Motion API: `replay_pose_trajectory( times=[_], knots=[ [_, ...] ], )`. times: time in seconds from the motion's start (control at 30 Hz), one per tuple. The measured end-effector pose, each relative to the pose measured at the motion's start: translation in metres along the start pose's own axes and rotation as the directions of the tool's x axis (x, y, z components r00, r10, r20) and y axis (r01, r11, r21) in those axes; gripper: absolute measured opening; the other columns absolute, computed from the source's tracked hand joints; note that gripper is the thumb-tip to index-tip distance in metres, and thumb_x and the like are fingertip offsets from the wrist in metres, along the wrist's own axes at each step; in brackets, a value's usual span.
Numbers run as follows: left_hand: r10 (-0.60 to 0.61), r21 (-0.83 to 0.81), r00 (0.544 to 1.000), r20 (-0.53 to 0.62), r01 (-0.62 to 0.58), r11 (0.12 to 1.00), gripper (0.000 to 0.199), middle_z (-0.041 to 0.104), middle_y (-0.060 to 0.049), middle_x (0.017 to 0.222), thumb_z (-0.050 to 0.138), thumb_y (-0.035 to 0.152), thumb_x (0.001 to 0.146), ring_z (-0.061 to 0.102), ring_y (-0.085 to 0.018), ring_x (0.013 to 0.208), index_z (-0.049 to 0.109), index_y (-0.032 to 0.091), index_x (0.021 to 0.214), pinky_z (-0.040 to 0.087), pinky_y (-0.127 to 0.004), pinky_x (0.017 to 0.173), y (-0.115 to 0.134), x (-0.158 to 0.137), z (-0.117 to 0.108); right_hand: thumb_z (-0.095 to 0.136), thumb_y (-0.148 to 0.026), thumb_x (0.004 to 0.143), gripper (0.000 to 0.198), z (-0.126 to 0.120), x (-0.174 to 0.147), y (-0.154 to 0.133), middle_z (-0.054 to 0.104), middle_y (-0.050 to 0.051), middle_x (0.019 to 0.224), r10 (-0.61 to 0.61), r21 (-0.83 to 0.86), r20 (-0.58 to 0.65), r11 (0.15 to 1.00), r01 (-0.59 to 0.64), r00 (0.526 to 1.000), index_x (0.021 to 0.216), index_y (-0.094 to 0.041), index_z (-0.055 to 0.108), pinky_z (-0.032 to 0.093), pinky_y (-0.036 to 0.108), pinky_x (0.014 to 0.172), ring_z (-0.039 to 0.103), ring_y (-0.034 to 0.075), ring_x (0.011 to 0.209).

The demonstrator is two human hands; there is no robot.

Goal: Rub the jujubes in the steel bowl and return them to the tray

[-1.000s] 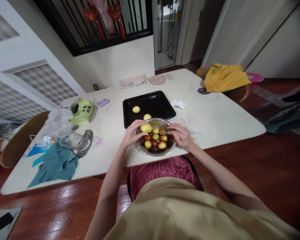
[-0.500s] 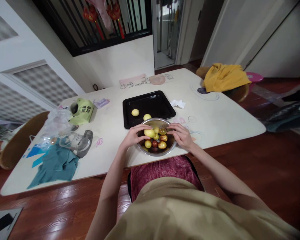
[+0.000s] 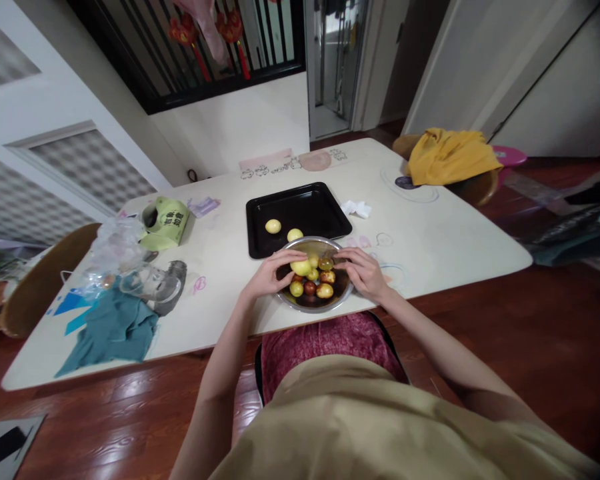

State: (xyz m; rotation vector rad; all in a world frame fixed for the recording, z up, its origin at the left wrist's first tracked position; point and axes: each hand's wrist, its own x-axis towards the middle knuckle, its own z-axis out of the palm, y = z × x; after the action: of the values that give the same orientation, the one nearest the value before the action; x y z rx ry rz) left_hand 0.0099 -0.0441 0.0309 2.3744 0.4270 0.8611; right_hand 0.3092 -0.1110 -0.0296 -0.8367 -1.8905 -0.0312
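Observation:
A shiny metal bowl point(image 3: 337, 297) stands at the table's near edge, holding several fruits, some yellow-green and some mottled reddish-brown like jujubes. My left hand point(image 3: 271, 272) reaches over the bowl's left rim, thumb and fingers closed around a larger yellow fruit point(image 3: 301, 267). At the right rim, my right hand point(image 3: 365, 272) grips the bowl, its fingertips close to a glossy greenish fruit point(image 3: 325, 263). Just behind the bowl lies a black baking tray point(image 3: 305, 203). On the tray sit one yellow fruit point(image 3: 273, 227) and another yellow fruit point(image 3: 295, 235), partly hidden behind the bowl.
A crumpled white tissue point(image 3: 356, 209) lies right of the tray. To the left are a green carton point(image 3: 167, 222), a clear plastic bag point(image 3: 115, 247), a clear plastic container point(image 3: 147, 281) and a teal cloth point(image 3: 113, 333). A yellow cloth point(image 3: 450, 157) drapes over a chair at the right.
The yellow fruit in my left hand has shifted slightly right over the bowl and turned a little. My right hand stays at the rim.

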Motion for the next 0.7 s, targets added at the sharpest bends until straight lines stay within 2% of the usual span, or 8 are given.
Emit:
replay_pose_trajectory(
  times=[0.4, 0.57, 0.7],
  knots=[
    [-0.017, 0.018, 1.000, -0.026, 0.018, 1.000, 0.033, 0.071, -0.016, 0.138, 0.063, 0.028, 0.102, 0.066, -0.030, 0.131, 0.071, 0.020, 0.134, 0.050, -0.056, 0.116, 0.001, -0.001, 0.001, 0.043, -0.024, 0.108, 0.037, -0.001, 0.000, -0.001, 0.078, 0.012, 0.113, -0.029, -0.005, -0.009, 1.000, 0.029, 1.000, 0.103, -0.022, 0.079, 0.062, 0.051, 0.094, 0.071, 0.028, 0.111],
    [-0.017, 0.026, 0.999, -0.050, 0.019, 0.999, 0.033, 0.074, -0.015, 0.135, 0.063, 0.029, 0.103, 0.067, -0.030, 0.131, 0.070, 0.020, 0.135, 0.051, -0.055, 0.116, -0.001, -0.002, 0.004, 0.042, -0.028, 0.109, 0.040, -0.002, 0.003, -0.002, 0.079, 0.011, 0.111, 0.059, 0.038, -0.031, 0.998, -0.058, 0.998, 0.100, -0.023, 0.080, 0.061, 0.052, 0.093, 0.072, 0.028, 0.108],
    [-0.024, 0.031, 0.998, -0.057, 0.026, 0.999, 0.034, 0.075, -0.014, 0.134, 0.062, 0.030, 0.104, 0.068, -0.029, 0.130, 0.070, 0.020, 0.135, 0.054, -0.051, 0.114, 0.000, -0.003, 0.006, 0.043, -0.028, 0.109, 0.038, -0.004, 0.027, 0.001, 0.078, 0.010, 0.109, 0.101, 0.073, -0.071, 0.993, -0.095, 0.992, 0.101, -0.024, 0.080, 0.060, 0.052, 0.093, 0.072, 0.028, 0.108]
  ],
)
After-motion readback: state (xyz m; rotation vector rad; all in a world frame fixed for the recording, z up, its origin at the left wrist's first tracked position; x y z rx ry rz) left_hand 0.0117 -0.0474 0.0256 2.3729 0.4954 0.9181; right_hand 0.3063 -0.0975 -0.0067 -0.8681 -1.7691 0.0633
